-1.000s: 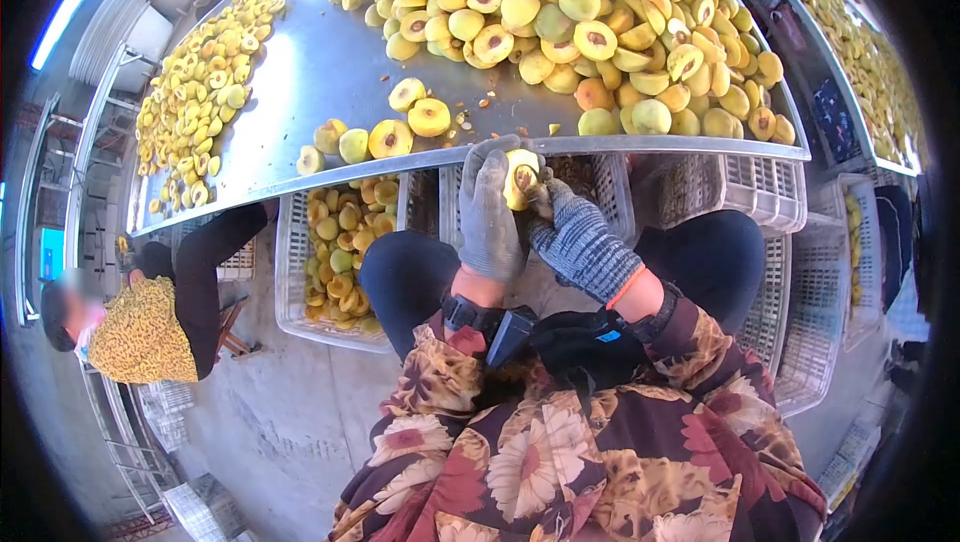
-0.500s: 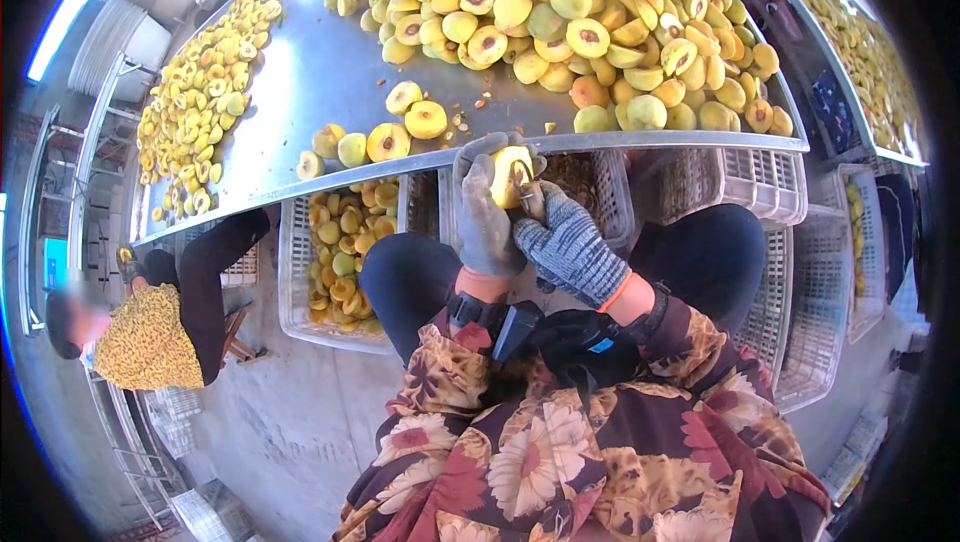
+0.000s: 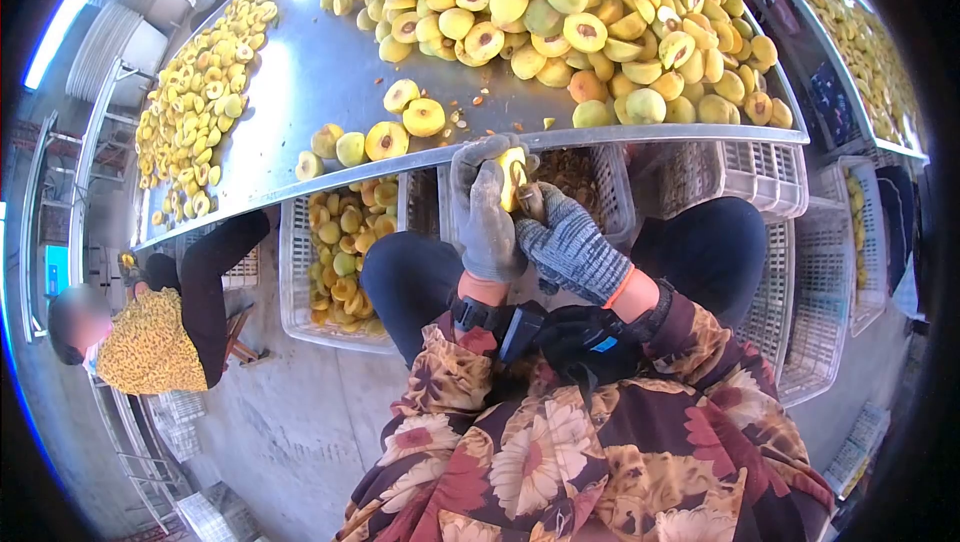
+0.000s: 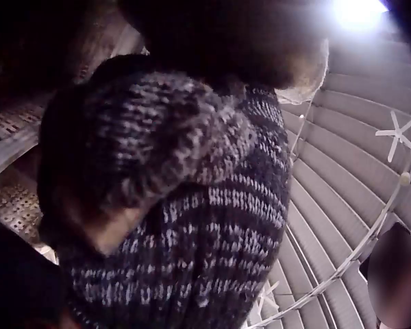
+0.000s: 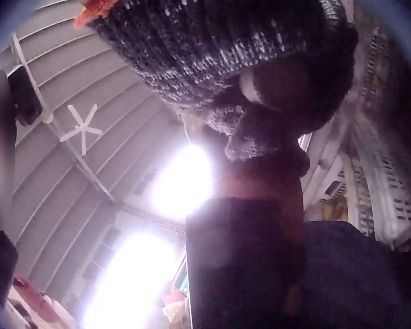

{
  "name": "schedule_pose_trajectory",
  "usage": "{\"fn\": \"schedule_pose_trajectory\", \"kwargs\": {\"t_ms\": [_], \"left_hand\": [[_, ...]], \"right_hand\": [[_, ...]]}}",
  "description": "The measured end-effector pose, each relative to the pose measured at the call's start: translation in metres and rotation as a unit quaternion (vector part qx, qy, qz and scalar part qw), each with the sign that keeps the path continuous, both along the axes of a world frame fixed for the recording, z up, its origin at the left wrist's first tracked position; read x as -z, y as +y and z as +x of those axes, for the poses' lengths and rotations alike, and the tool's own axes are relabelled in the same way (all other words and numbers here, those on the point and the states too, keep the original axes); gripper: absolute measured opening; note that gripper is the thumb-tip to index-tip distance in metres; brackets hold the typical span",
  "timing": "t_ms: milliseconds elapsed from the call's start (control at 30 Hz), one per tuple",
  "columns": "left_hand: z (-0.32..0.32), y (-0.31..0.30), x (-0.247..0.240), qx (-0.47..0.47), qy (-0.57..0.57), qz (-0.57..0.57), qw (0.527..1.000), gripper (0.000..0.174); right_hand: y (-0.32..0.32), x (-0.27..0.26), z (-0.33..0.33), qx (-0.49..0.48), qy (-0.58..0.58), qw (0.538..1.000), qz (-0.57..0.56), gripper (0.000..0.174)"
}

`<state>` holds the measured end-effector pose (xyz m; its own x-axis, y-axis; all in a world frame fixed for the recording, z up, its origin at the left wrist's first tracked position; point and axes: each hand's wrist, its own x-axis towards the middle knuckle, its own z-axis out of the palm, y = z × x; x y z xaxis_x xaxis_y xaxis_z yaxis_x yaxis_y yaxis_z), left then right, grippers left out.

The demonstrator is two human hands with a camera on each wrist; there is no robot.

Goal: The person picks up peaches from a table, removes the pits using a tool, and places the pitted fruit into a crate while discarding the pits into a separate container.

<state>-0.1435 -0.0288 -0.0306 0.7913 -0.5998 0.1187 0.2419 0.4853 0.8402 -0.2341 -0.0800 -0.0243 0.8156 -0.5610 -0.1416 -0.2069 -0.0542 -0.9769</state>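
Note:
In the head view my gloved left hand [image 3: 487, 212] grips a yellow peach half [image 3: 511, 180] at the table's front edge, its cut face turned to the right. My right hand [image 3: 578, 250], in a grey striped knit glove, is curled around the short handle of a pitting knife [image 3: 532, 204]. The knife's thin, curved working end meets the cut face beside the pit hollow and is partly hidden. The left wrist view shows the knitted right glove [image 4: 192, 226] close up, its fingers bent. From the right wrist, that curled glove [image 5: 240, 48] appears dark at the top.
A big heap of peach halves [image 3: 560, 22] covers the metal table [image 3: 330, 72], with several loose halves [image 3: 386, 141] near its edge. Below stand a crate of halves [image 3: 290, 282] and a crate with brown pits [image 3: 620, 202]. Another person [image 3: 150, 337] sits at left.
The right hand has come in lower with the knife against the peach half. Its cut face has turned further to the right, and both hands have shifted slightly left.

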Motion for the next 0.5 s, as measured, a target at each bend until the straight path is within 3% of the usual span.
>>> {"fn": "schedule_pose_trajectory", "kwargs": {"t_ms": [167, 267, 333, 367, 500], "left_hand": [[0.004, -0.001, 0.002, -0.001, 0.000, 0.024, 1.000, 0.022], [0.002, -0.004, 0.003, -0.004, 0.010, 0.090, 0.996, 0.023], [0.001, -0.006, -0.014, -0.013, 0.051, 0.147, 0.988, 0.027], [0.002, -0.008, -0.010, -0.021, 0.027, 0.136, 0.990, 0.025], [0.023, -0.013, -0.001, -0.005, 0.123, 0.059, 0.991, 0.018]], "right_hand": [[-0.003, 0.012, -0.002, -0.034, -0.017, 0.999, -0.021, 0.030], [-0.003, 0.002, -0.008, -0.021, -0.050, 0.997, 0.045, 0.033], [-0.008, 0.007, -0.007, -0.020, -0.049, 0.999, -0.005, 0.033], [-0.010, 0.012, -0.006, -0.023, -0.052, 0.998, -0.028, 0.033], [-0.010, 0.008, -0.009, 0.043, -0.014, 0.987, -0.153, 0.033]]}}
